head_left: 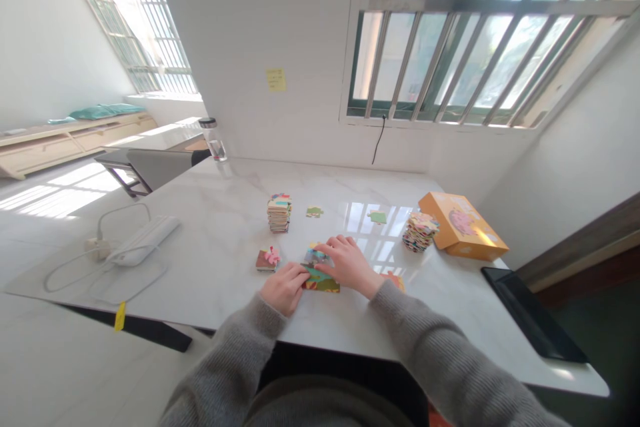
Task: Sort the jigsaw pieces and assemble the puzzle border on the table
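Note:
On the white table, several joined puzzle pieces [323, 281] lie between my hands, green and yellow at the near side and bluish at the far side. My left hand [286, 288] rests on their left edge, fingers bent; what it grips, if anything, is too small to tell. From the right, my right hand [347, 265] reaches over the pieces with fingers spread and the fingertips on the upper part. A small pile with a brown and pink piece [267, 259] sits left of them. Orange pieces [394, 280] lie partly hidden behind my right wrist.
Farther back stand a tall stack of pieces [279, 213], two single green pieces [315, 212] [377, 217], and another stack [421, 232] beside an orange box [463, 225]. A power strip [145, 240] with cables is at left, a bottle [214, 140] behind, a black tray-like object [533, 313] at right.

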Available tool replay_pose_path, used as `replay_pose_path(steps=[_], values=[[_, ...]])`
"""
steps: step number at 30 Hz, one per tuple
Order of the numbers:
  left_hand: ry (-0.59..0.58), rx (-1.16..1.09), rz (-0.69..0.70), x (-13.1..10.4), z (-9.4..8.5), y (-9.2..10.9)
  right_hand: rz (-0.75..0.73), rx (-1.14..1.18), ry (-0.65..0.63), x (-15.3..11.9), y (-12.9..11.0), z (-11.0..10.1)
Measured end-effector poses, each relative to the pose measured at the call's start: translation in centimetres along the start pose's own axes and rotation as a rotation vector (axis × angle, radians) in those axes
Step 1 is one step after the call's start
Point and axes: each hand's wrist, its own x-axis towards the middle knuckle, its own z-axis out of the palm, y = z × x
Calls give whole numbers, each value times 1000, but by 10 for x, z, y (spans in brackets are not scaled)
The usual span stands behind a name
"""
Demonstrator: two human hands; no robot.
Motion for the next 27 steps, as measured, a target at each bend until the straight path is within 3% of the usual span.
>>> replay_pose_path(steps=[6, 27], values=[[3, 37, -4, -2, 1, 2, -24, -35, -31, 10, -2, 13], [-3, 91, -22, -6, 3, -1, 39, 100, -31, 9, 0, 24]])
